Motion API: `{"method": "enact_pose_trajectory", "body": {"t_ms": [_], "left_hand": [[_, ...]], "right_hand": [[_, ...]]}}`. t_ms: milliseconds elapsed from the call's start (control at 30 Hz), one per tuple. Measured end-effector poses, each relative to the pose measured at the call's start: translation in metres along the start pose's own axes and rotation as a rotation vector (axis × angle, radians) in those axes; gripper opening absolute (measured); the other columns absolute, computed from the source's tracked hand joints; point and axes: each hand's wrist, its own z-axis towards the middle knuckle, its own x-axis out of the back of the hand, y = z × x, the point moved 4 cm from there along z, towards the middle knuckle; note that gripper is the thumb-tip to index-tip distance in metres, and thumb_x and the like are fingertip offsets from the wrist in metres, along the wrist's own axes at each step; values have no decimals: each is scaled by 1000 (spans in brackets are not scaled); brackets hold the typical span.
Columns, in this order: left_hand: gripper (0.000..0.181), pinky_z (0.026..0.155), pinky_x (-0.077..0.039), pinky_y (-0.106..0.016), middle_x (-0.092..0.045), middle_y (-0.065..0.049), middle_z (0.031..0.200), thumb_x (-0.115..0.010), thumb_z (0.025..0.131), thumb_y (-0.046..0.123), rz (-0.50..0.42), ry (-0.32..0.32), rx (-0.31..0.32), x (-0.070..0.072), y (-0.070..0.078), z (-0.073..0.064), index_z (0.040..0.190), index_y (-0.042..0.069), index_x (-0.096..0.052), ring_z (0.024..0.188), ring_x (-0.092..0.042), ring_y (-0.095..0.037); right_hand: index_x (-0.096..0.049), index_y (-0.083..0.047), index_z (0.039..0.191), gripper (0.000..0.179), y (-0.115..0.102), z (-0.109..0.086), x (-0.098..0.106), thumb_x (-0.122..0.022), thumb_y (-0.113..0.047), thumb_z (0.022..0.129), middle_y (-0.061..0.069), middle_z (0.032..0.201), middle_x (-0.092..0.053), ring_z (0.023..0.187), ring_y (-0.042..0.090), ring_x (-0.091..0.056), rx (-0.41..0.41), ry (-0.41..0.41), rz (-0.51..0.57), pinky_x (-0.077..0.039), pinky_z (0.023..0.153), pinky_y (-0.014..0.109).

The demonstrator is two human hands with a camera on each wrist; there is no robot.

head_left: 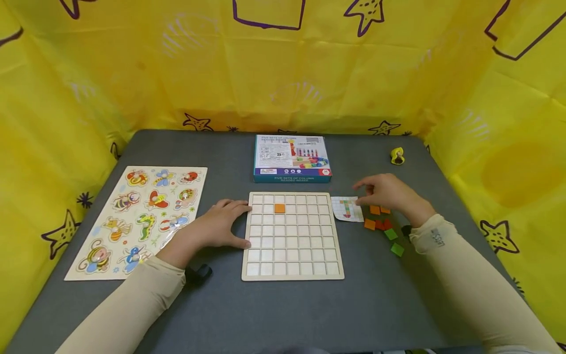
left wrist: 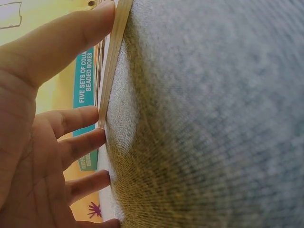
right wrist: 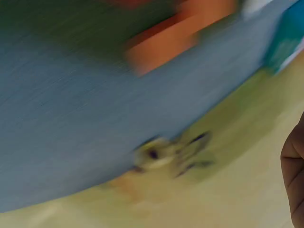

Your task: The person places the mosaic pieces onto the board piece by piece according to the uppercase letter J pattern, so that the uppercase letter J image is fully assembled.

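Observation:
My left hand rests against the left edge of a wooden grid board, thumb and fingers spread and touching its rim. In the left wrist view the thumb lies along that rim. One orange tile sits in a cell near the board's top left. My right hand is over the corner of a small pattern card, thumb and forefinger apart with nothing seen between them. Beneath and beside it lie orange tiles, red tiles and green tiles. The right wrist view is blurred.
A flat box lies behind the board. On the left is a puzzle board with insect pictures. A small yellow object stands at the back right. Yellow cloth surrounds the grey table.

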Motion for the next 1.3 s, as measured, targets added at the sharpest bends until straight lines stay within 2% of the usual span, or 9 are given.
{"method": "enact_pose_trajectory", "body": {"t_ms": [100,233,333,467,733,1067,1200,1300], "left_hand": [[98,109,-22,-61,-34,-8,154,-78,71,63,4,-1,-2,1,0,0,149,15,-42,139,-24,-37],[98,109,-21,-62,-33,-7,154,-79,71,62,3,1,-5,2,1,-1,149,15,-42,139,-24,-37],[97,109,-21,-61,-34,-7,154,-79,71,61,-2,-2,-6,2,2,-2,149,15,-43,139,-24,-36],[96,108,-23,-60,-35,-7,154,-79,72,60,-2,1,-13,1,2,-2,149,14,-43,139,-24,-36],[95,108,-24,-60,-34,-8,154,-79,73,59,-1,7,-25,2,4,-3,148,13,-43,139,-24,-37],[96,108,-23,-60,-33,-7,155,-79,72,60,-1,7,-23,1,4,-2,149,15,-43,140,-23,-36],[97,108,-23,-60,-33,-7,155,-78,72,61,0,3,-20,1,3,-2,149,15,-42,140,-23,-36],[97,108,-23,-61,-33,-7,155,-78,72,61,1,3,-18,1,3,-2,149,15,-42,140,-23,-36]], "right_hand": [[-69,-7,120,41,38,-18,10,-78,-27,86,3,68,-52,54,20,-44,-82,28,0,-38,52,34],[-70,-6,119,45,75,-35,10,-79,-32,84,3,71,-54,63,21,-47,-144,24,6,-38,56,33],[-70,-6,118,47,92,-42,5,-79,-35,83,2,71,-54,66,21,-48,-163,-5,9,-37,57,32],[-71,-5,116,45,103,-46,0,-79,-34,83,3,68,-51,61,20,-46,-174,-22,32,-35,53,31],[-71,-6,115,45,104,-45,-5,-79,-37,83,1,67,-51,58,18,-44,-173,-18,47,-34,51,30],[-73,-7,108,35,100,-44,-4,-78,-32,84,-1,64,-52,57,17,-45,-154,-3,24,-35,51,29],[-73,-8,107,32,84,-40,-1,-78,-29,84,0,64,-53,57,18,-46,-142,22,15,-35,51,30],[-74,-9,107,31,60,-28,-3,-79,-29,84,0,64,-53,57,18,-47,-93,28,20,-36,52,30]]}}
